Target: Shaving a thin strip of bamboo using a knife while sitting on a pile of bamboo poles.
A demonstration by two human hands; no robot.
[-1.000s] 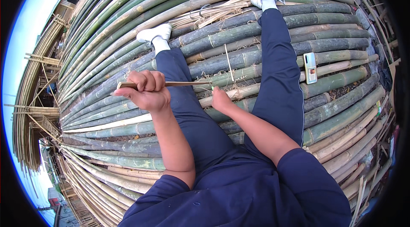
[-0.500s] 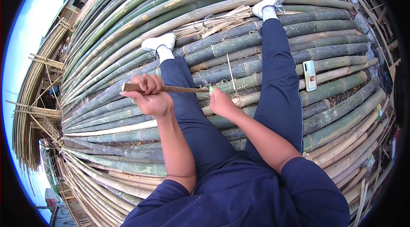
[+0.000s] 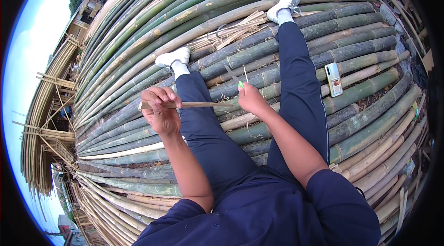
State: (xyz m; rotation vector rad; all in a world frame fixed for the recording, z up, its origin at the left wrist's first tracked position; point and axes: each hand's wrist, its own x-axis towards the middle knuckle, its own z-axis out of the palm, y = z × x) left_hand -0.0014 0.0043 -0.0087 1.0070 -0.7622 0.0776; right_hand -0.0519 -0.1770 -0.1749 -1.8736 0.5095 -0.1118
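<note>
My left hand (image 3: 162,113) is closed around a thin bamboo strip (image 3: 203,104), which lies level and points right across my lap. The strip's blunt end pokes out at the left of my fingers, and its free end tapers. My right hand (image 3: 252,99) grips a small knife (image 3: 232,74) by its green handle. Its blade points up and to the left, apart from the strip. Most of the handle is hidden in my fist. Just beyond my right hand, a thin pale sliver (image 3: 245,74) lies on the poles between my legs.
I sit on rows of green and tan bamboo poles (image 3: 125,146), legs stretched out in white shoes (image 3: 173,57). A bundle of split strips (image 3: 229,30) lies between my feet. A phone (image 3: 334,80) rests right of my leg. Poles are stacked on a rack (image 3: 41,121) at far left.
My right hand has moved away from the strip, up and to the right, bringing the knife blade into sight. My left fingers have loosened somewhat around the strip, which still points right.
</note>
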